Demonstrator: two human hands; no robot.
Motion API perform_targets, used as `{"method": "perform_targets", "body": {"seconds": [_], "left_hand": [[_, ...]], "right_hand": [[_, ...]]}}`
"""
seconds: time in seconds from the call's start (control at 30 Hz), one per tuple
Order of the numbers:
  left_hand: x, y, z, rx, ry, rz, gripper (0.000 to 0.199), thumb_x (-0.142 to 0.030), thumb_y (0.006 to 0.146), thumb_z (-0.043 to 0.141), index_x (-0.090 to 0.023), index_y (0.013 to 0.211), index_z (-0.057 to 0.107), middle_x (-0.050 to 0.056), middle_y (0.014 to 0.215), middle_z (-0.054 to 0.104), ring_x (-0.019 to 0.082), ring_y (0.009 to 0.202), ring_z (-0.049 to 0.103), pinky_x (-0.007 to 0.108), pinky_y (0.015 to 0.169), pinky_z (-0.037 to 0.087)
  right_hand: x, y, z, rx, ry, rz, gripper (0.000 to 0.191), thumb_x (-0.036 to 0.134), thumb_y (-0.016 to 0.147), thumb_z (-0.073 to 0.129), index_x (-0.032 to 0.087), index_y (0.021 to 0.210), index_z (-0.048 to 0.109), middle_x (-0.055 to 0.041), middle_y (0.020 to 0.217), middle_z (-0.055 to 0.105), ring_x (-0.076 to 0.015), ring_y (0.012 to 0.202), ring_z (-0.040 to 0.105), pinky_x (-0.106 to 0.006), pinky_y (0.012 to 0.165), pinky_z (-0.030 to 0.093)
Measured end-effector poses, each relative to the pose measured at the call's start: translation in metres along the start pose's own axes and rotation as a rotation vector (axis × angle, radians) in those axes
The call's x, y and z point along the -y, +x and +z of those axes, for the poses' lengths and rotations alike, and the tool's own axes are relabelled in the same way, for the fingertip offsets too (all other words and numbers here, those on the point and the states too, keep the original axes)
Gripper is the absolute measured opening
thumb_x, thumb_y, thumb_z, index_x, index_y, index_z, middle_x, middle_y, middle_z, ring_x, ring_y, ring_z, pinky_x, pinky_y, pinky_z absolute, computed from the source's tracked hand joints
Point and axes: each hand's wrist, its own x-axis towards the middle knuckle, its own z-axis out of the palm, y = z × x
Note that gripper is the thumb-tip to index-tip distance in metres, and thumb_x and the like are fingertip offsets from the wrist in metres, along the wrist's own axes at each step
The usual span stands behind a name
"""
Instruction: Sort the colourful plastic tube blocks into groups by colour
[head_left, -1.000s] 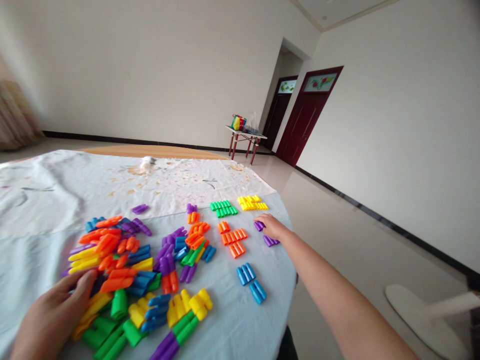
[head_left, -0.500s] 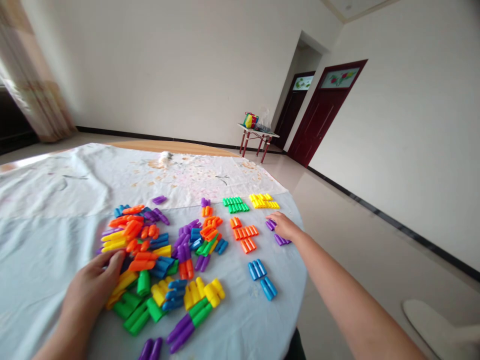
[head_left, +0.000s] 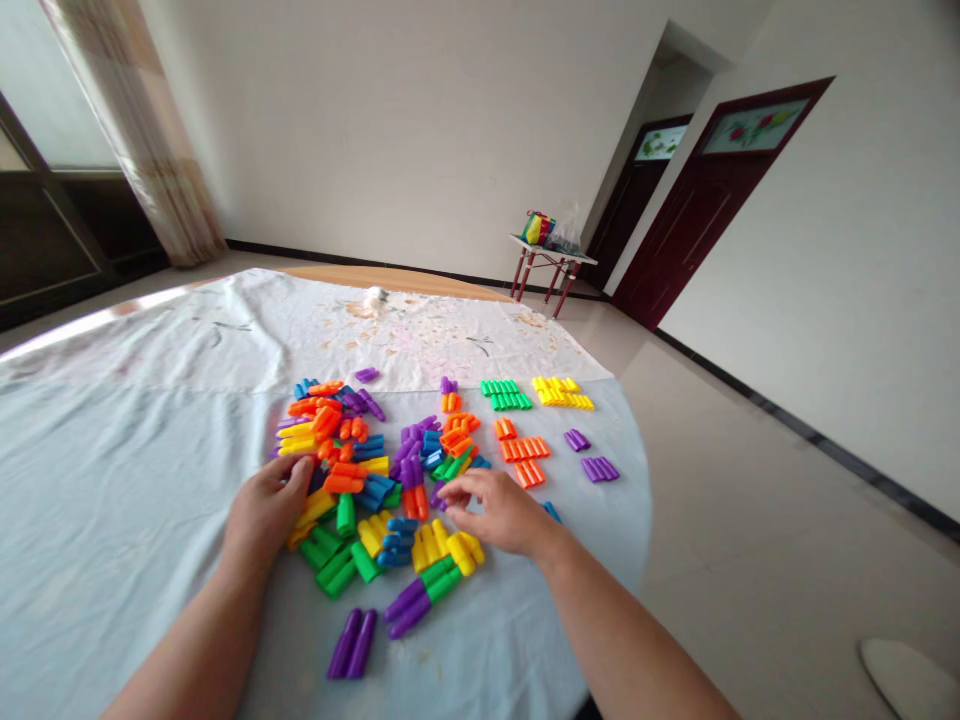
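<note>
Bullet-shaped plastic building blocks, joined in short rows, lie in a mixed heap on the cloth. My left hand [head_left: 264, 508] rests at the heap's left edge, its fingers curled beside yellow blocks [head_left: 313, 508] and orange blocks [head_left: 345, 478]; whatever they hold is hidden. Over the heap's right side is my right hand [head_left: 495, 508], thumb and fingers apart, close to a purple block [head_left: 438, 497] that it partly covers. Sorted by colour to the right are green blocks [head_left: 505, 395], yellow blocks [head_left: 562, 393], orange blocks [head_left: 525, 449] and purple blocks [head_left: 600, 469]. My right hand hides most of a blue block [head_left: 552, 512].
A pale blue and floral white cloth [head_left: 150, 480] covers the round table. Nearest me lie a purple pair [head_left: 352, 643] and a purple-green piece [head_left: 422, 597]. A small table [head_left: 555, 250] with bags stands by the far wall. At lower right is a white rounded object [head_left: 911, 680].
My right hand has moved left from the purple blocks at the table's right edge to the mixed heap. Those purple blocks stay there in two groups. The view has turned slightly left.
</note>
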Motion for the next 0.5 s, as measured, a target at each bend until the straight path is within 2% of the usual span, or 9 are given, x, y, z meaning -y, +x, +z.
{"method": "perform_targets", "body": {"seconds": [0.1,0.27,0.4,0.5], "left_hand": [[-0.001,0.000,0.001,-0.004,0.001,-0.002,0.046,-0.049,0.077,0.040,-0.020,0.104,0.063,0.005,0.096,0.067,0.019,0.083,0.060,0.023,0.061,0.044],[-0.004,-0.002,0.000,0.017,0.002,0.000,0.047,-0.049,0.079,0.039,-0.018,0.105,0.063,0.007,0.100,0.066,0.018,0.085,0.059,0.023,0.063,0.043],[-0.005,-0.004,-0.002,0.033,0.005,-0.002,0.047,-0.048,0.080,0.039,-0.018,0.107,0.062,0.006,0.100,0.066,0.018,0.085,0.059,0.022,0.063,0.042],[-0.006,-0.002,-0.003,0.032,0.017,-0.022,0.047,-0.048,0.078,0.040,-0.018,0.107,0.062,0.006,0.098,0.067,0.019,0.083,0.060,0.023,0.062,0.042]], "right_hand": [[0.003,-0.001,0.013,0.102,-0.023,-0.019,0.025,0.023,0.074,0.065,0.018,0.099,0.065,-0.0022,0.089,0.065,-0.0136,0.083,0.059,-0.024,0.078,0.045],[-0.004,-0.003,0.023,0.181,-0.136,-0.076,0.049,0.037,0.064,0.075,0.019,0.108,0.062,-0.0052,0.099,0.062,-0.0192,0.097,0.054,-0.030,0.088,0.041],[-0.006,-0.003,0.025,0.168,-0.168,0.030,0.049,0.042,0.064,0.074,0.019,0.107,0.063,-0.0062,0.098,0.058,-0.0197,0.097,0.053,-0.030,0.087,0.042],[-0.002,-0.002,0.021,0.115,-0.186,0.057,0.046,0.042,0.063,0.075,0.019,0.101,0.065,-0.0048,0.094,0.057,-0.0191,0.094,0.054,-0.030,0.086,0.043]]}}
